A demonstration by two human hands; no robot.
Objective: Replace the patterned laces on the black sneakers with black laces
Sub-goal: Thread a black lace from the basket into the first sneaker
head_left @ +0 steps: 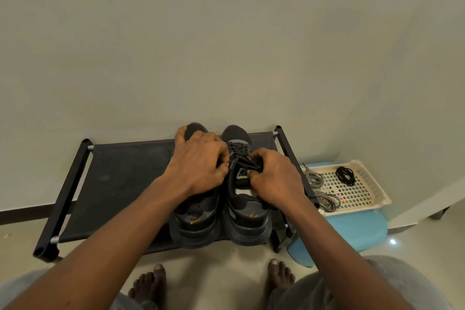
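Note:
Two black sneakers stand side by side, heels toward me, on a low black rack [120, 178]. The right sneaker [245, 219] carries a black lace [240, 152] through its eyelets. My left hand [198, 166] lies over the left sneaker [195, 221] and its fingers pinch the lace at the right sneaker's left side. My right hand [271, 178] pinches the lace at the tongue's right side. Two patterned black-and-white laces [324, 196] lie in a cream tray [377, 194] to the right. A coiled black lace [345, 175] lies in the same tray.
The tray sits on a light blue stool [352, 231] right of the rack. A plain wall stands directly behind the rack. My bare feet [151, 282] rest on the tiled floor below the rack's front edge.

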